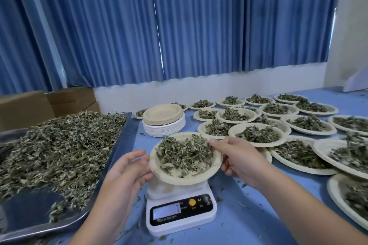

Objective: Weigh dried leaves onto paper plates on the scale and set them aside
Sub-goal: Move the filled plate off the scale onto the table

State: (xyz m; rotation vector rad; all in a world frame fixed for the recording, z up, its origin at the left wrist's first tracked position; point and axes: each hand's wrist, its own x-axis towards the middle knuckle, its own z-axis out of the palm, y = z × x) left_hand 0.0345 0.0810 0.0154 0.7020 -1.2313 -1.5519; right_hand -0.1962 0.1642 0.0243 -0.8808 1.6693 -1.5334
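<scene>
Paper plate (175,179) of dried leaves (185,153) pinched at its right rim by the right hand (237,157), thumb on top; left hand (127,171) spread loose at the left rim, gripping nothing. Tilted over the white scale (179,211); resting or lifted, hard to tell. Probably weighed, not yet set aside. Well along overall: many filled plates (256,135) crowd the table (258,215) right and far. Plenty left: stack of empty plates (163,121) beyond the scale, metal tray (111,157) at left heaped with loose leaves (59,145).
</scene>
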